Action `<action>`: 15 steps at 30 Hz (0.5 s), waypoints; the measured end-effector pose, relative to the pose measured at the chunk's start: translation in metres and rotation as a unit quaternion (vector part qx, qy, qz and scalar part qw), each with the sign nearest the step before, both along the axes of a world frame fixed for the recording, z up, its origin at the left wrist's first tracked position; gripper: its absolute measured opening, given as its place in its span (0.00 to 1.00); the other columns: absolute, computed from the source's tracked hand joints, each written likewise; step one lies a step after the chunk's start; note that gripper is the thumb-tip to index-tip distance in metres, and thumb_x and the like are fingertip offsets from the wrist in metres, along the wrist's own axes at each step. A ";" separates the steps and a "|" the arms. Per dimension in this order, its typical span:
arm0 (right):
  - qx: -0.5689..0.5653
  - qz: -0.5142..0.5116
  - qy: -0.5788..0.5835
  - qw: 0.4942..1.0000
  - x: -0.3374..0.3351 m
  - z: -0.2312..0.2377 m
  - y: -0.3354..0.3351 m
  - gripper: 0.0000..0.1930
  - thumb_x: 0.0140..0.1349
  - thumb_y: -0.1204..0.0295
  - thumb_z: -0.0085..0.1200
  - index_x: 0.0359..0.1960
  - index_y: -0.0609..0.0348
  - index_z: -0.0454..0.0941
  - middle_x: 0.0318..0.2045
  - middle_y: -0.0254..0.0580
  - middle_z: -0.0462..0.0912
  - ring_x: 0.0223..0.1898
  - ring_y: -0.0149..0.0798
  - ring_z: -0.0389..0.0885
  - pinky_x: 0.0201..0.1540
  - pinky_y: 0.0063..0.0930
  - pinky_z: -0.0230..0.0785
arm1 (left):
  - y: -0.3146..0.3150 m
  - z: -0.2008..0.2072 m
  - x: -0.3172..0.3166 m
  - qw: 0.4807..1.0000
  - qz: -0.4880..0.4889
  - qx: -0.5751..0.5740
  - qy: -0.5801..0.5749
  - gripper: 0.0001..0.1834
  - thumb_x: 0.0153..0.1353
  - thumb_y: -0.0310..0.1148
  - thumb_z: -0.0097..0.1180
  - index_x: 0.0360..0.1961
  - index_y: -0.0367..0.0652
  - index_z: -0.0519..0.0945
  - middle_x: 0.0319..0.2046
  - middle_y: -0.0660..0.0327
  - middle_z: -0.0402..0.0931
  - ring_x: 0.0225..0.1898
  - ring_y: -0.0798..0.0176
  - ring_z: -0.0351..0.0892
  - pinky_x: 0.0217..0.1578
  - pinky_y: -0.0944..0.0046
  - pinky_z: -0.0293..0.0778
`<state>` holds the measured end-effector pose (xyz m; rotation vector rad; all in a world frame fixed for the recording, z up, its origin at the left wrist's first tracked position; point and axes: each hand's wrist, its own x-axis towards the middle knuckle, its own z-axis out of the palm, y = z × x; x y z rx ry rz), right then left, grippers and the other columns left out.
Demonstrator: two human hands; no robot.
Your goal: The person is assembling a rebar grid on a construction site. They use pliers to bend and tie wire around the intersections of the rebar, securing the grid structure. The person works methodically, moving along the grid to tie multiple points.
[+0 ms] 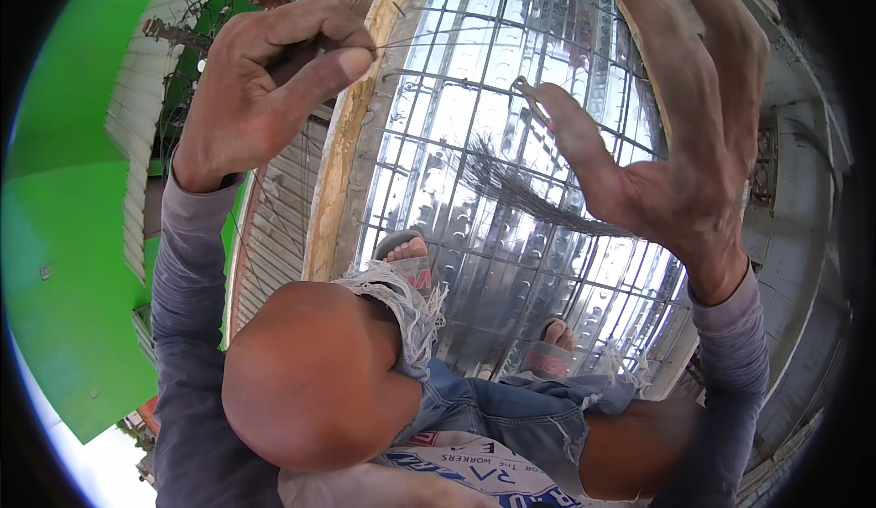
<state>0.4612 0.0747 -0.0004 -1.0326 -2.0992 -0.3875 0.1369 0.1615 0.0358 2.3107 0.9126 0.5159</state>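
My left hand (pixel 265 84) is raised at the upper left, its thumb and forefinger pinched on a thin wire (pixel 411 43). The wire stretches to the right above the rebar mesh (pixel 438 75). On the right, my right hand (pixel 671 143) is lifted with its thumb apart from its long stretched fingers. Beside that thumb's tip shows the rounded metal end of a small tool (pixel 525 88), partly hidden by the thumb; I cannot tell whether they touch. A bundle of thin dark tie wires (pixel 520 193) lies across the mesh below, its right end near my right wrist.
Shiny corrugated metal sheeting (pixel 465 280) lies beneath the mesh, where my sandalled feet (pixel 406 251) rest. A wooden board (pixel 333 202) edges the left side. Beyond it are a corrugated roof (pixel 274 234), tangled cables (pixel 187 61) and a green surface (pixel 73 262). My bent knee (pixel 310 376) fills the lower middle.
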 end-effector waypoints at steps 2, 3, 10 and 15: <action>-0.059 0.013 -0.024 0.998 -0.015 0.026 0.016 0.30 0.63 0.65 0.69 0.66 0.62 0.77 0.51 0.52 0.82 0.55 0.50 0.80 0.62 0.50 0.70 | 0.011 0.007 0.031 0.996 -0.083 0.038 -0.017 0.07 0.74 0.30 0.65 0.43 0.36 0.84 0.35 0.64 0.81 0.38 0.73 0.78 0.41 0.69 0.74; -0.114 0.047 0.003 0.992 -0.018 0.033 0.025 0.26 0.63 0.67 0.69 0.61 0.65 0.80 0.44 0.51 0.83 0.47 0.49 0.82 0.54 0.46 0.73 | 0.021 0.004 0.033 0.995 -0.078 0.056 -0.041 0.08 0.74 0.31 0.65 0.43 0.36 0.85 0.35 0.64 0.82 0.37 0.73 0.78 0.41 0.68 0.74; -0.352 0.083 -0.034 0.932 0.036 0.064 0.094 0.15 0.76 0.60 0.63 0.54 0.55 0.91 0.26 0.34 0.87 0.22 0.20 0.78 0.26 0.20 0.70 | 0.095 -0.050 -0.008 0.996 -0.056 -0.028 -0.065 0.12 0.76 0.38 0.63 0.42 0.39 0.87 0.32 0.66 0.84 0.35 0.74 0.80 0.38 0.69 0.75; -0.414 -0.032 -0.084 0.906 0.013 0.058 0.125 0.12 0.72 0.71 0.64 0.50 0.63 0.91 0.35 0.49 0.91 0.35 0.41 0.88 0.45 0.38 0.80 | 0.081 -0.091 -0.060 0.961 -0.070 -0.265 -0.038 0.16 0.77 0.43 0.61 0.37 0.42 0.88 0.28 0.69 0.83 0.33 0.75 0.77 0.37 0.69 0.71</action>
